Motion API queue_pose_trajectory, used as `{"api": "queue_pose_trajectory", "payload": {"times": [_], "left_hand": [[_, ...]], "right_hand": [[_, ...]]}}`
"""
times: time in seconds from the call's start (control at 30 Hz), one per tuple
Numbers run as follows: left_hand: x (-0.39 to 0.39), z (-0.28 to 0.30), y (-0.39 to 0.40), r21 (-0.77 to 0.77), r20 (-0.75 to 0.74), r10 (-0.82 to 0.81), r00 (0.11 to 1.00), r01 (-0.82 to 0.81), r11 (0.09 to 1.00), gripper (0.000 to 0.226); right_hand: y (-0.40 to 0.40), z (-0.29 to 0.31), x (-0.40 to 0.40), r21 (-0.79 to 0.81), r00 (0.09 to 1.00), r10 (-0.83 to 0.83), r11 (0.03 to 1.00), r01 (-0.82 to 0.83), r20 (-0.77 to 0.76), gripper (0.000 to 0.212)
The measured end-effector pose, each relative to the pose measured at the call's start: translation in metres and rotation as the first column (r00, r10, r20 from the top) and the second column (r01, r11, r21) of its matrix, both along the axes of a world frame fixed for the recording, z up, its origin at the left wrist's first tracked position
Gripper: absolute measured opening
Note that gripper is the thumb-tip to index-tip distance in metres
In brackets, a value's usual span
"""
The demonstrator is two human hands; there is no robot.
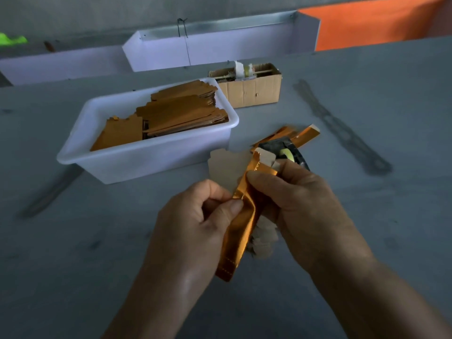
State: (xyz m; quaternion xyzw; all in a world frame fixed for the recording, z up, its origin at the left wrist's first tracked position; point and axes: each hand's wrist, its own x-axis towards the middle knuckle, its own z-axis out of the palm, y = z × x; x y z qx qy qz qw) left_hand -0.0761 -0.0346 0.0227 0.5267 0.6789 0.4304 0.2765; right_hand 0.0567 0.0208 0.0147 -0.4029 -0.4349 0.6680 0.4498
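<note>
Left grip (193, 221): closed in a pinch; the left edge of the blank is nipped between thumb and forefinger, the other fingers curled.
Right grip (300, 206): closed round the blank's upper right part, the thumb laid on its gold face.
Held thing: a long, narrow carton blank of gold-orange foil-faced card (241, 231), held between both grips above the grey surface (97, 253).
Look: shiny gold outside, creased lengthwise, dotted seams near both ends; plain beige inside shown on the flaps.
Just behind: a black tape dispenser with a pale yellow roll (286, 148), lying among loose gold strips (305, 135).
Farther left: a white rectangular plastic tub (151, 157), filled with stacked flat gold-brown blanks (181, 113).
Behind the tub: a brown corrugated cardboard box (254, 91).
</note>
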Motion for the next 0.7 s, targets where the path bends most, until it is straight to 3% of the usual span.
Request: {"api": "queue_pose_trajectory", "payload": {"times": [0.1, 0.43, 0.6, 0.7], "left_hand": [[0.002, 0.000, 0.005, 0.002, -0.024, 0.012, 1.000, -0.012, 1.000, 0.006], [0.009, 0.013, 0.018, -0.158, 0.329, -0.094, 0.940, 0.153, 0.975, 0.011], [0.022, 0.018, 0.027, -0.169, 0.390, -0.068, 0.918, 0.144, 0.975, 0.004], [0.020, 0.015, 0.024, -0.160, 0.378, -0.001, 0.926, 0.066, 0.985, 0.004]], "right_hand": [[0.007, 0.005, 0.009, 0.051, 0.997, 0.066, 0.996, -0.068, 0.038, 0.010], [0.024, 0.016, 0.019, 0.127, 0.976, -0.010, 0.992, -0.018, 0.217, 0.003], [0.037, 0.024, 0.041, 0.070, 0.979, 0.053, 0.995, -0.068, 0.199, 0.025], [0.040, 0.027, 0.061, 0.121, 0.965, -0.099, 0.990, 0.071, 0.241, 0.013]]}}
